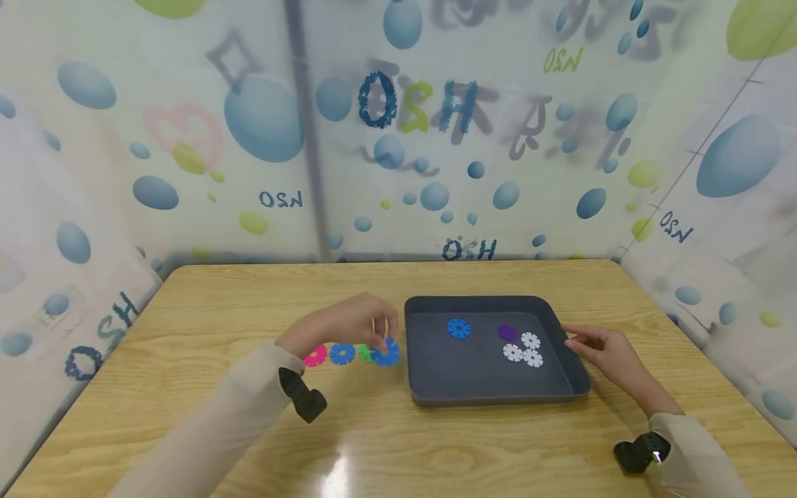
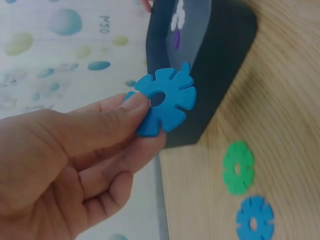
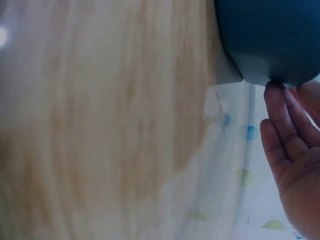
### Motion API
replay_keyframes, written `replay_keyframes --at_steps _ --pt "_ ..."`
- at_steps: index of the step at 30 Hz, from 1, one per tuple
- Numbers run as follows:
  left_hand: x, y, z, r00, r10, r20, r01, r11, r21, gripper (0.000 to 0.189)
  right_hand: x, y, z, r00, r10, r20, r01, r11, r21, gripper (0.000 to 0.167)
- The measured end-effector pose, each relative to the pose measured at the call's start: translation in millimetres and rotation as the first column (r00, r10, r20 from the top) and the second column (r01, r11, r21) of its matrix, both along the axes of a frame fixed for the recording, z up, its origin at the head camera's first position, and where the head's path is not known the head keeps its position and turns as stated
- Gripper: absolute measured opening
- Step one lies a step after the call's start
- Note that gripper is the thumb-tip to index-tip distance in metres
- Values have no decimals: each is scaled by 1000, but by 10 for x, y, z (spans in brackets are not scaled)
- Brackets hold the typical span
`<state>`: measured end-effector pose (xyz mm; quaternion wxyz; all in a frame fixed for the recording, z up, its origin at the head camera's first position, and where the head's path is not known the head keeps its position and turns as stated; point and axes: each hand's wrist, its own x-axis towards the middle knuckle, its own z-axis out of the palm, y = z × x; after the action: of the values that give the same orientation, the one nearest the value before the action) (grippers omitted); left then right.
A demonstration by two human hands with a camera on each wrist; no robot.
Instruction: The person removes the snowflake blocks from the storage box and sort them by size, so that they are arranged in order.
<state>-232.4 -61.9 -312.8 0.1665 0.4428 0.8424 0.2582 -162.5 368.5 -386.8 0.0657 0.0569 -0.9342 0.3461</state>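
Between thumb and fingers, my left hand pinches a blue flower-shaped plastic disc with a round centre hole and slotted rim. It is just left of a dark grey tray. My right hand touches the tray's right side with fairly straight fingers; in the right wrist view fingertips meet the outer wall. Inside the tray lie a blue disc, a purple disc and three white discs. Under and beside my left hand lie a green disc, another blue disc and a pink disc.
The wooden table extends around the tray. A patterned curtain with blue and green ovals hangs behind and at both sides. Dark wrist devices sit on both sleeves.
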Motion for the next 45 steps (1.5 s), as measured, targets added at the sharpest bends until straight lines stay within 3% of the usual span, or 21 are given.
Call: replay_keyframes --at_steps 10,17,23,26,31,34,38,45 --pt "-30 -397 65 999 50 -3 -50 998 -30 13 5 10 -22 1000 -1 1 1 1000 -12 40" --pt "-121 -699 10 993 97 73 -94 995 -33 12 19 0 -34 1000 3 0 -3 1000 -19 39" --pt "-136 -986 -43 974 150 171 -134 985 -105 10 35 -12 -21 1000 5 5 -4 999 -32 38" --pt "-126 -1133 -60 968 173 180 -149 979 -139 9 38 -14 -11 1000 5 6 -5 1000 -30 38" --pt "-120 -1346 -135 943 249 220 -212 961 -179 10 34 -12 -2 1000 7 8 -6 1000 -25 40" --pt "-128 -1439 -207 922 277 270 -236 956 -174 9 29 -7 -2 1000 9 12 -9 1000 -23 40" --pt "-147 -1505 -298 912 269 311 -239 962 -131 8 22 -6 -2 1000 6 12 -6 1000 -16 40" --pt "-184 -1515 -418 927 293 237 -277 956 -96 8 9 -16 0 1000 4 5 -4 1000 -14 40"
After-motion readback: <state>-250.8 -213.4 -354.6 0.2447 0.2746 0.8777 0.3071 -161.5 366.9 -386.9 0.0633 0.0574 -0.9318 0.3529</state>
